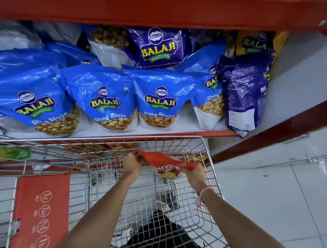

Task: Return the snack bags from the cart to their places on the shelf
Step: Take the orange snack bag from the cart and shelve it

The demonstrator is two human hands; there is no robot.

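Red film, crinkled: the snack bag point(165, 164) sits above the wire cart point(208, 178), near its far rim, held by its top edge. My left hand point(131, 165) has its fingers clamped on the bag's left corner; my right hand point(194, 174) is clamped on the right corner. Step in hand: lifting a bag out of the cart. The shelf point(178, 133) just above carries blue Shing Bhujia bags point(105, 100), so this red bag likely belongs elsewhere; a lower shelf shows behind the cart mesh. Next move: find the matching row, then set the bag upright, label outward.
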